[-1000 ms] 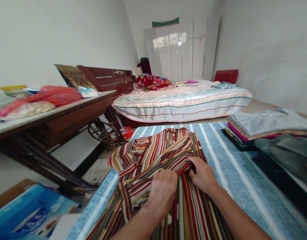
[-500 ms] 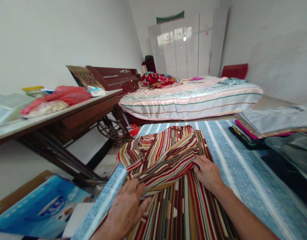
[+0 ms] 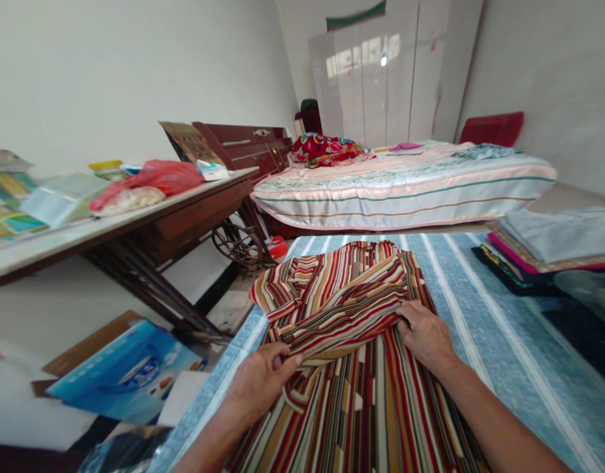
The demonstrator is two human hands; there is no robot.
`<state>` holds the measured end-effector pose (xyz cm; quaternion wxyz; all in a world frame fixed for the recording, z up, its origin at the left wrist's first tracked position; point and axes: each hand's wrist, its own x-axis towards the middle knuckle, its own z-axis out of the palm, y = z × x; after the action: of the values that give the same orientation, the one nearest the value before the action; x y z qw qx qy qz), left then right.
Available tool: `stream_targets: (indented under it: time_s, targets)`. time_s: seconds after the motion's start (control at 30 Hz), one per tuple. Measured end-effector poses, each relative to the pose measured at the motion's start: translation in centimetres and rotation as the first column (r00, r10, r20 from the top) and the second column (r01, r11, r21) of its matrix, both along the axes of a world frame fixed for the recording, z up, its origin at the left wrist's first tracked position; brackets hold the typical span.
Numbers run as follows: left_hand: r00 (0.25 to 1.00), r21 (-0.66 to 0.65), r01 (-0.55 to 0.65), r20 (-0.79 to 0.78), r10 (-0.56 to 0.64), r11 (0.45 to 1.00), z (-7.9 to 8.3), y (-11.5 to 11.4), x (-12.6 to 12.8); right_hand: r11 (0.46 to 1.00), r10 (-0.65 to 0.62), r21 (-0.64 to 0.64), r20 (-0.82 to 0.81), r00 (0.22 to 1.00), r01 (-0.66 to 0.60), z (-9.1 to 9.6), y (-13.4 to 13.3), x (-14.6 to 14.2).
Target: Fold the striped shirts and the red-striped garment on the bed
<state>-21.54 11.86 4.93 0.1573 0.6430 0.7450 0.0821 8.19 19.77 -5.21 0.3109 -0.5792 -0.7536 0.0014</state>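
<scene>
A long-sleeved garment (image 3: 361, 394) in red, brown, tan and black stripes, a dress or long shirt, lies spread on a blue and white striped cloth (image 3: 460, 315). Its collar points away from me and its lower end runs out of view. One sleeve (image 3: 341, 325) is laid slantwise across the front. My left hand (image 3: 265, 378) pinches the lower left end of that sleeve between thumb and fingers. At the sleeve's right side, my right hand (image 3: 425, 335) grips the fabric with curled fingers; the fingertips are partly hidden.
A stack of folded clothes (image 3: 558, 243) lies at the right, with dark clothing (image 3: 582, 341) nearer me. Along the left wall stands a sewing machine table (image 3: 184, 210) holding bags and boxes. Below it is a blue carton (image 3: 129, 371). A bed (image 3: 401, 197) stands beyond.
My left hand has gone from lying over the sleeve to pinching its end. My right hand stays at the sleeve's right side. The view has turned slightly left.
</scene>
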Motion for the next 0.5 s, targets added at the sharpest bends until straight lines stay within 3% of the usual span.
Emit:
stream_targets:
  time_s: [0.1,0.17,0.23,0.33,0.4,0.5]
  targets:
    - [0.993,0.047,-0.085,0.080,0.081,0.995,-0.8,-0.7,-1.4,1.000,0.000,0.009,0.006,1.000,0.000,0.0,0.0,0.0]
    - [0.965,0.065,-0.150,0.225,0.132,0.986,-1.5,-1.2,-1.7,1.000,0.000,0.022,0.005,1.000,0.000,0.1,0.0,0.1]
    - [0.879,0.022,-0.230,0.435,0.198,0.973,-1.9,-1.6,-1.3,0.999,0.000,0.042,0.003,1.000,0.000,0.1,-0.1,0.1]
    - [0.686,-0.071,-0.311,0.674,0.276,0.948,-1.8,-1.7,-0.3,0.998,0.006,0.068,0.002,1.000,-0.006,0.1,-0.1,0.1]
    - [0.612,-0.091,-0.347,0.732,0.299,0.934,-1.6,-1.6,0.1,0.998,0.006,0.067,0.003,1.000,-0.007,0.0,-0.1,0.1]
    - [0.616,-0.065,-0.421,0.712,0.337,0.905,-1.6,-1.4,0.0,0.999,0.004,0.049,0.003,1.000,-0.004,0.1,-0.1,0.1]
